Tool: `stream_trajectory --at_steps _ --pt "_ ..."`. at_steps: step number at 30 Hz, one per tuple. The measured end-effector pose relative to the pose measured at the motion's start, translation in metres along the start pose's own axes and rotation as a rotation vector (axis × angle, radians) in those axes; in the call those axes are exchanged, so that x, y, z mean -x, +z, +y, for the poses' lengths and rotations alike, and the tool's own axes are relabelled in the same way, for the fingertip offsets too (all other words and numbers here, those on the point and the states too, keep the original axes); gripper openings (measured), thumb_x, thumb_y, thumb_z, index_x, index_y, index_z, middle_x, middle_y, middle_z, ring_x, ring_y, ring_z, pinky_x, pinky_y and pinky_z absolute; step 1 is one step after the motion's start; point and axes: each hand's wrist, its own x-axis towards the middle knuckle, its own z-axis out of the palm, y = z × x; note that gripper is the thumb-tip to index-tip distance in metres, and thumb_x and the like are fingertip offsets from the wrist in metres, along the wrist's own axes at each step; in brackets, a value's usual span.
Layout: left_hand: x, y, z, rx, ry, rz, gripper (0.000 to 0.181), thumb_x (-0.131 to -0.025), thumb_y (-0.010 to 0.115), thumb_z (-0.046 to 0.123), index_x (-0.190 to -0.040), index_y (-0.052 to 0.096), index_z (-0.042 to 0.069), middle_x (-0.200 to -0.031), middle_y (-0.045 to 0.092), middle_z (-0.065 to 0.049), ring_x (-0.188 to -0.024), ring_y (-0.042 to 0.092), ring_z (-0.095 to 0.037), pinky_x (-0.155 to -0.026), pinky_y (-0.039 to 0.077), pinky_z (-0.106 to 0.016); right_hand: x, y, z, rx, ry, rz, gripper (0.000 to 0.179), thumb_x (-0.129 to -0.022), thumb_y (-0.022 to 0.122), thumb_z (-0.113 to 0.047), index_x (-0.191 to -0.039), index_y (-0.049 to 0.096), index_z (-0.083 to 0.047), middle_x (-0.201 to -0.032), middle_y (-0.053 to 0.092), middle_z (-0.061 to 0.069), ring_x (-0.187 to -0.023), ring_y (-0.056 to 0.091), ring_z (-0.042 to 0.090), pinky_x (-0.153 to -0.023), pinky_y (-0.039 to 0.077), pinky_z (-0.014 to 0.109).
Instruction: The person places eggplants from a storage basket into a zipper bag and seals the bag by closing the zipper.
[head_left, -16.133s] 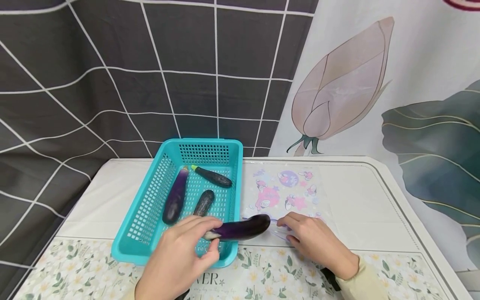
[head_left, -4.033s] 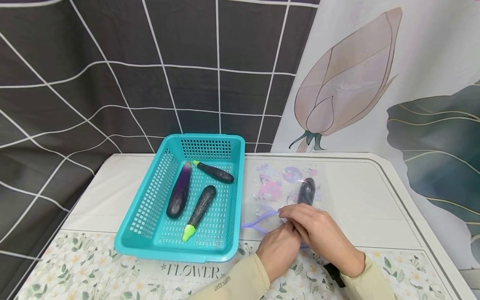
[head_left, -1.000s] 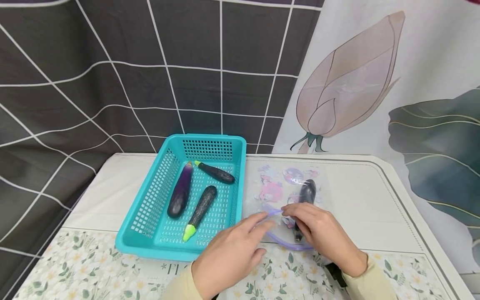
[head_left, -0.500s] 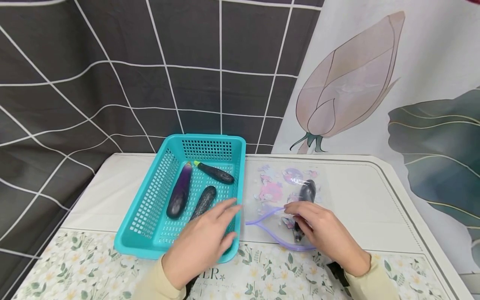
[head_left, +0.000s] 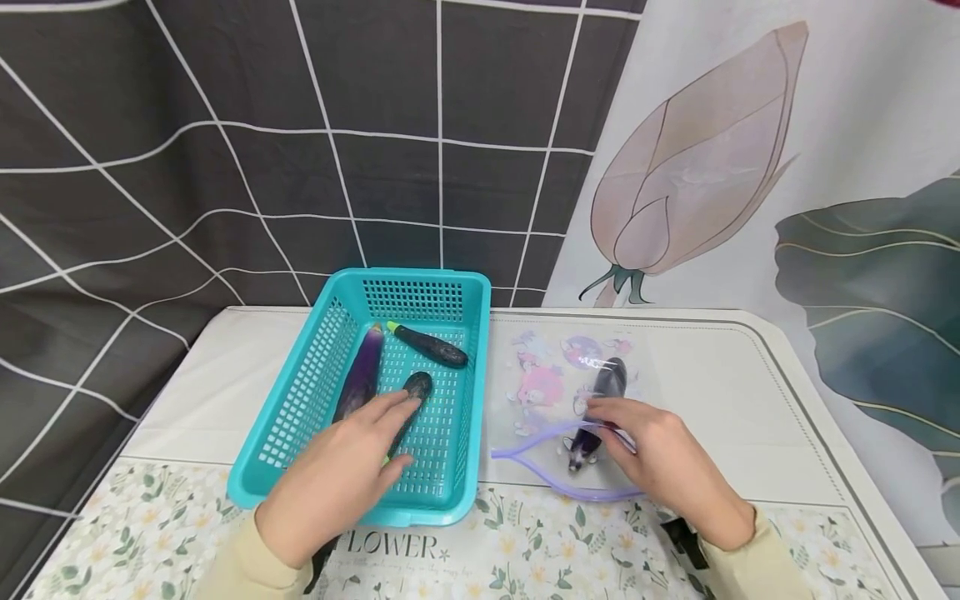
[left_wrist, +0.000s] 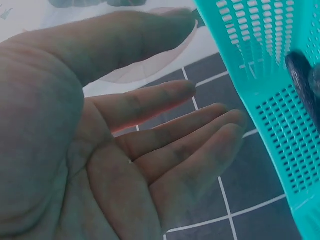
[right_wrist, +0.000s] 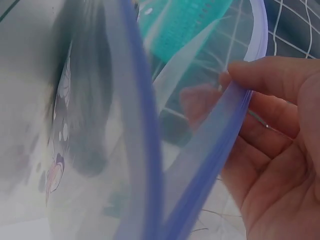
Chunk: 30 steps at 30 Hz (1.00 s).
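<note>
My left hand (head_left: 337, 483) reaches over the teal basket (head_left: 484, 392), fingers extended above a dark zucchini (head_left: 419, 385) whose lower part they hide. Whether they touch it I cannot tell. The left wrist view has that palm (left_wrist: 115, 175) holding nothing. On the right, a clear printed zip bag (head_left: 540, 387) lies on the table with its purple-edged mouth parted. An eggplant (head_left: 609, 380) lies inside it, stem end towards the mouth. My right hand (head_left: 667, 446) pinches the upper edge of the mouth; thumb and fingers meet on the purple zip strip (right_wrist: 235, 115) in the right wrist view.
Inside the basket, a long eggplant (head_left: 363, 371) lies along the left side, partly behind my left hand. A smaller zucchini (head_left: 433, 346) with a green tip lies at the back. A dark gridded curtain (head_left: 375, 183) hangs behind the table (head_left: 720, 400).
The left hand has gone from the bag's mouth leftwards into the basket, over the near zucchini. The right hand keeps its pinch and has lifted the bag's edge wider. Earlier, the eggplant went into the bag.
</note>
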Motion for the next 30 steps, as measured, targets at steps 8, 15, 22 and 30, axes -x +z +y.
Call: stream_trajectory --at_steps 8,15,22,30 --pt "-0.002 -0.01 -0.017 -0.09 0.021 -0.077 0.058 -0.08 0.086 0.02 -0.128 0.063 -0.003 -0.127 0.063 -0.019 -0.108 0.066 -0.035 -0.083 0.057 -0.048 0.002 -0.005 0.0 0.034 0.118 -0.013 0.014 -0.081 0.081 -0.006 -0.09 0.077 -0.015 -0.082 0.073 -0.007 -0.06 0.054 -0.004 -0.054 0.046 0.022" --pt "-0.011 -0.009 -0.027 -0.085 0.027 -0.161 0.054 -0.079 0.086 0.018 -0.123 0.065 -0.005 -0.117 0.067 -0.018 -0.1 0.069 -0.033 -0.082 0.057 -0.047 0.001 -0.009 0.001 0.066 0.136 -0.066 0.015 -0.082 0.08 -0.005 -0.096 0.078 -0.011 -0.089 0.076 0.0 -0.073 0.07 0.011 -0.062 0.056 0.032" --pt "-0.023 -0.009 -0.039 -0.055 0.022 -0.255 0.053 -0.08 0.084 0.013 -0.124 0.064 -0.008 -0.109 0.069 -0.021 -0.098 0.068 -0.034 -0.082 0.058 -0.046 0.0 -0.014 -0.001 0.0 0.209 -0.145 0.022 -0.085 0.073 0.003 -0.104 0.077 -0.008 -0.094 0.075 0.002 -0.055 0.038 -0.003 -0.052 0.038 0.022" --pt "-0.034 -0.001 -0.049 -0.026 -0.029 -0.35 0.059 -0.083 0.081 0.014 -0.13 0.057 -0.014 -0.117 0.067 -0.026 -0.107 0.066 -0.039 -0.089 0.055 -0.05 0.001 -0.013 0.0 -0.034 0.222 -0.165 0.023 -0.086 0.072 0.004 -0.105 0.076 -0.008 -0.095 0.074 0.001 -0.055 0.036 -0.003 -0.052 0.037 0.021"
